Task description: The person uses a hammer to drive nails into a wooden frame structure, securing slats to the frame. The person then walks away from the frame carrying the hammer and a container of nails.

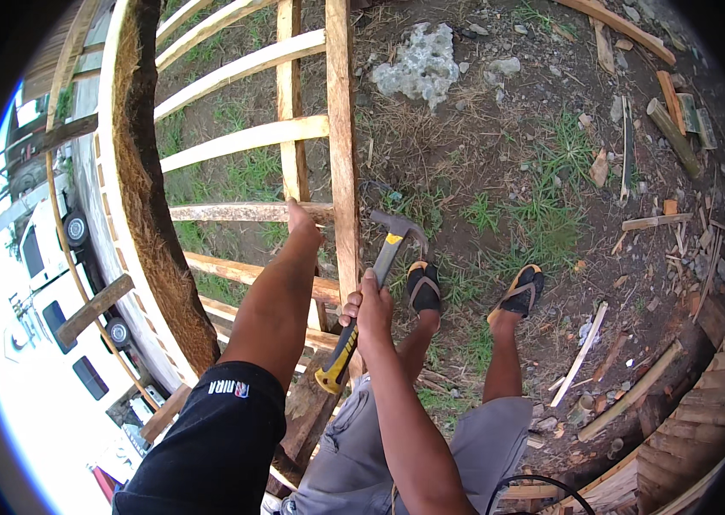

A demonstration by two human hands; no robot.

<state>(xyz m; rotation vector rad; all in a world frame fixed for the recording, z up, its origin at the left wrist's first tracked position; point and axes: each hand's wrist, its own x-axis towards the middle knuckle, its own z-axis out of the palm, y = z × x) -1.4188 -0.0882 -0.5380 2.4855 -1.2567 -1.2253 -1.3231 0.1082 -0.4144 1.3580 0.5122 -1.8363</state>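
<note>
Hammer [386, 256] lies clasped in the right fingers [351, 309]; I cannot tell about the left hand [302, 220].

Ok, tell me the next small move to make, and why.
Probably slide the right hand down the hammer toward its yellow end: that hand grips the handle around the middle, leaving length free below, while the left hand is over at a wooden slat, apart from the hammer's head.

A slatted frame [292, 129] lies left of the sandals [521, 296], a rock [421, 64] ahead, wood scraps [582, 354] right.
</note>
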